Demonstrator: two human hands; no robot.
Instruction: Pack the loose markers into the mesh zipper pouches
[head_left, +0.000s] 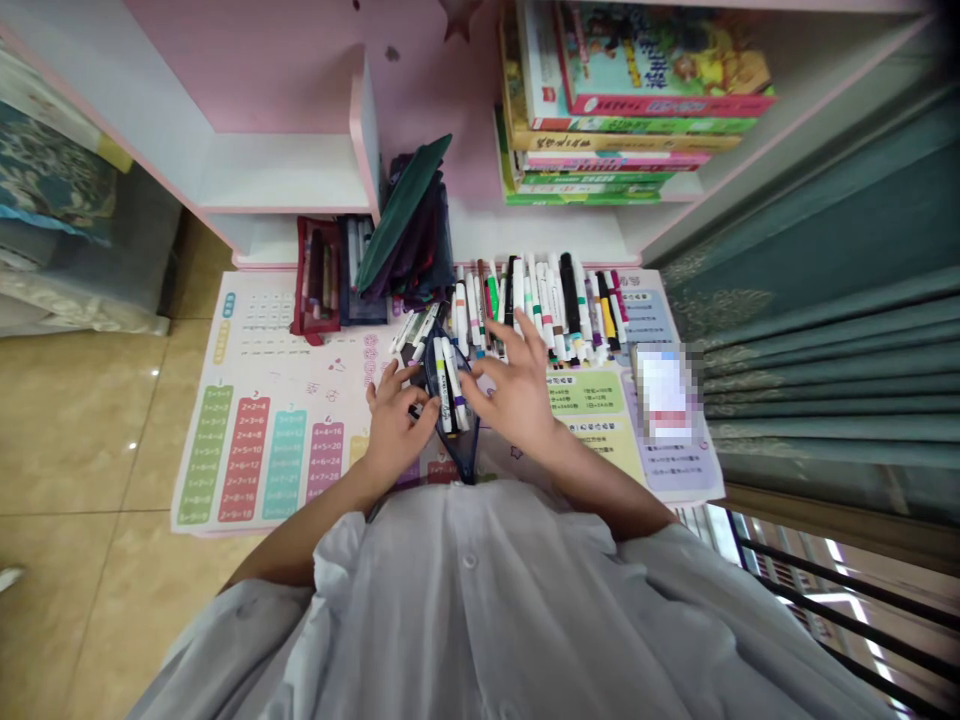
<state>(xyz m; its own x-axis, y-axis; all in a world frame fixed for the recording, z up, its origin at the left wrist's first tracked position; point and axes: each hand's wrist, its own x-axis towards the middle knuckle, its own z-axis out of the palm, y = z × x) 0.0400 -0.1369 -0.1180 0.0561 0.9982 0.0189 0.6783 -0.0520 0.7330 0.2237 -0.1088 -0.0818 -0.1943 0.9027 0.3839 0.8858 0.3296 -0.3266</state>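
Observation:
A dark blue mesh pouch (pixel 451 405) lies open on the printed mat, with several white markers (pixel 448 385) standing in its mouth. My left hand (pixel 396 425) grips the pouch's left edge, fingers curled against it. My right hand (pixel 511 392) hovers at the pouch's right side with fingers spread, its thumb close to the mesh and holding nothing. Just beyond both hands, a dense row of markers (pixel 536 305) lies side by side, mostly white with coloured caps and a few black ones. The pouch's lower end is partly hidden by my hands.
The pastel multiplication mat (pixel 259 455) lies on the floor against a pink-and-white shelf (pixel 285 170). Behind it are a red mesh pouch (pixel 315 280) and a stack of fabric pouches (pixel 409 235). Books (pixel 630 110) fill the shelf; a blurred card (pixel 664 395) lies right, beside a green curtain (pixel 825 330).

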